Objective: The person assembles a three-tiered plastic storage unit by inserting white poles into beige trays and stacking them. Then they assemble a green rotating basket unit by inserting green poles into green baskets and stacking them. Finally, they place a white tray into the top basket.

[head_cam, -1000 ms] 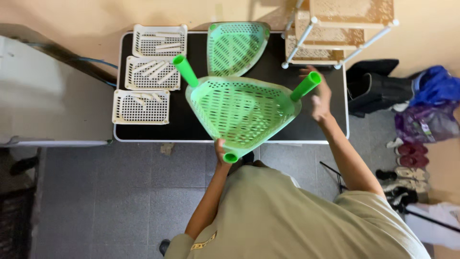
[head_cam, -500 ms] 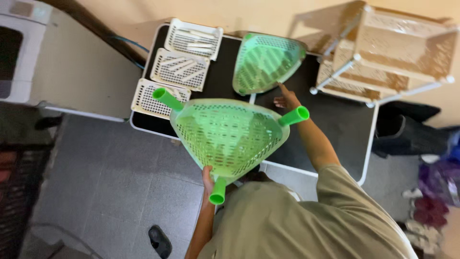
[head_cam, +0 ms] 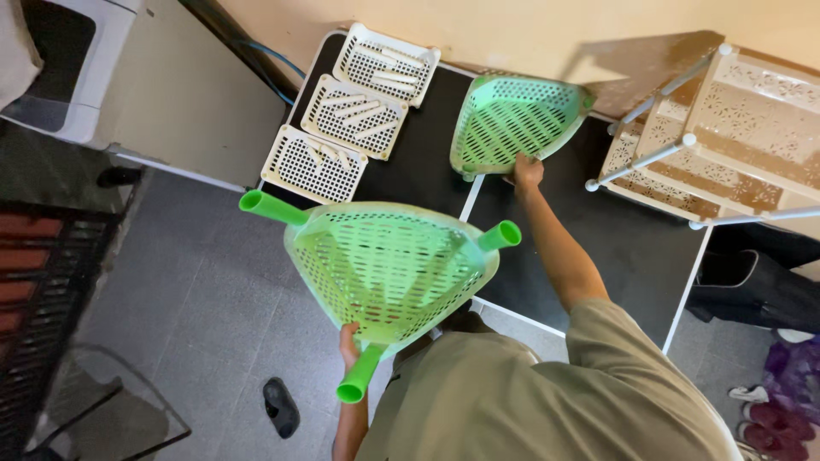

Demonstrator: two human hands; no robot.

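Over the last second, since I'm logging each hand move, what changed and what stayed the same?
The right hand let go of a leg tube on the green triangular perforated plastic shelf with three tube legs and reached forward to the second green triangular shelf tray on the black table, now touching its near edge. The left hand still holds the legged shelf by its near corner. The three white perforated trays stayed put.

Left hand mostly behind shelf
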